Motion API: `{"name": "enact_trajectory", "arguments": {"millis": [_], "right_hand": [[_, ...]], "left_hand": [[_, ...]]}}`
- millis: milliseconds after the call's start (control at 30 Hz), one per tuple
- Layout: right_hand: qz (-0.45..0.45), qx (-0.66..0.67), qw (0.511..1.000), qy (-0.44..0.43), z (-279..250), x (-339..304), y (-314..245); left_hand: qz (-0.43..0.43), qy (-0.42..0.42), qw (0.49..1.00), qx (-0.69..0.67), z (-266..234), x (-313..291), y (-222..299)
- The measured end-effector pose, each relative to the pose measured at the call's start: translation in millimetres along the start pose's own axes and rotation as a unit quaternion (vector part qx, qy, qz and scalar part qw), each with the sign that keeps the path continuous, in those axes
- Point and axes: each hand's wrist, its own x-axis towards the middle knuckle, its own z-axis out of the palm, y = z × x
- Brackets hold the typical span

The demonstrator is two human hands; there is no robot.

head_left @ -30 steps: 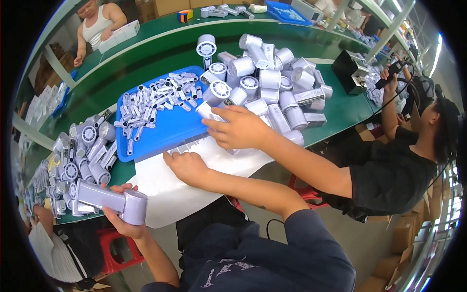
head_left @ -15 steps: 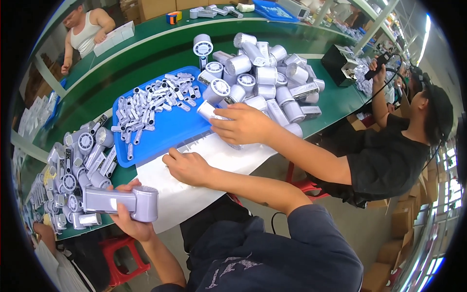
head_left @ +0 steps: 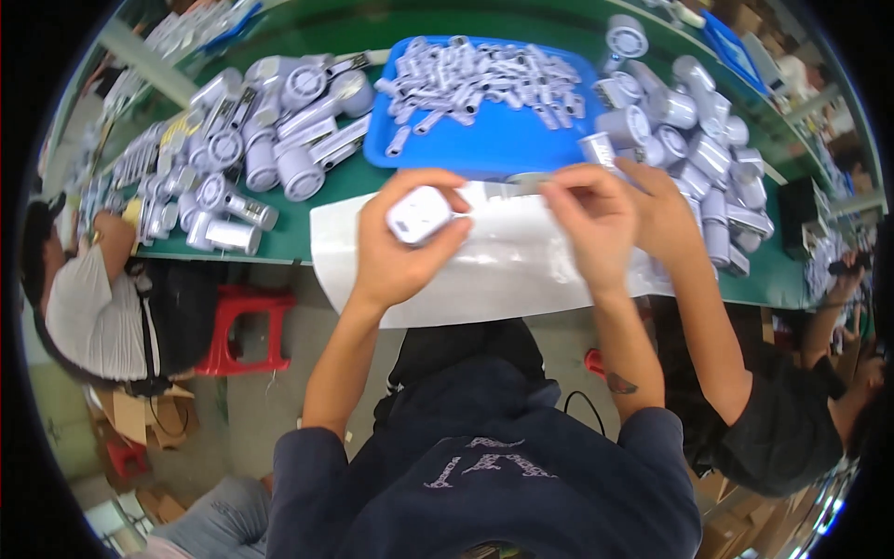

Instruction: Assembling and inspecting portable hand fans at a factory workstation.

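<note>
Hands meet over a white sheet (head_left: 503,270) that hangs off the near edge of the green bench (head_left: 335,191). The left hand (head_left: 405,238) is closed round a white fan body (head_left: 419,214), its rounded end turned up toward the camera, held just above the sheet. The right hand (head_left: 591,219) is curled, thumb and forefinger pinched on what looks like the clear edge of the sheet or a thin film; which one is too fine to tell. Both forearms come up from the lower edge, elbows bent, wrists tipped inward. By my reading this is a wrapping or bagging step, with the fan gripped and the cover being opened. Any next move would call for a steady left grip while the right fingers part the film. A co-worker's hand (head_left: 666,210) reaches in from the right, touching the grey parts (head_left: 708,158) beside the blue tray (head_left: 484,140).
</note>
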Motion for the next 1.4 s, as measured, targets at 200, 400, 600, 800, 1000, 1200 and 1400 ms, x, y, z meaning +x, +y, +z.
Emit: {"name": "enact_trajectory", "arguments": {"millis": [200, 400, 600, 800, 1000, 1200, 1400], "right_hand": [[0.067, 0.027, 0.997, -0.041, -10.6, -2.6, -54.8], [0.072, 0.024, 0.995, -0.07, 13.7, -14.6, -47.6], [0.041, 0.014, 0.996, -0.076, 16.2, -22.0, -38.7], [0.03, 0.008, 0.997, -0.068, 18.4, -22.3, -36.8], [0.017, 0.001, 0.997, -0.076, 17.6, -22.7, -35.2], [0.025, -0.01, 0.997, -0.071, 18.5, -23.1, -35.3], [0.014, -0.005, 0.997, -0.077, 19.0, -23.0, -35.4]], "left_hand": [[0.082, -0.076, 0.993, 0.046, 27.8, 15.1, -13.9], [0.125, -0.064, 0.989, 0.05, 45.3, 13.9, -30.7], [0.144, -0.061, 0.985, 0.072, 45.8, 13.6, -33.5], [0.146, -0.049, 0.986, 0.065, 47.3, 13.5, -35.4], [0.158, -0.04, 0.985, 0.064, 47.2, 14.4, -36.3], [0.15, -0.068, 0.984, 0.074, 44.3, 12.8, -36.9], [0.141, -0.078, 0.984, 0.076, 42.7, 12.6, -36.1]]}}
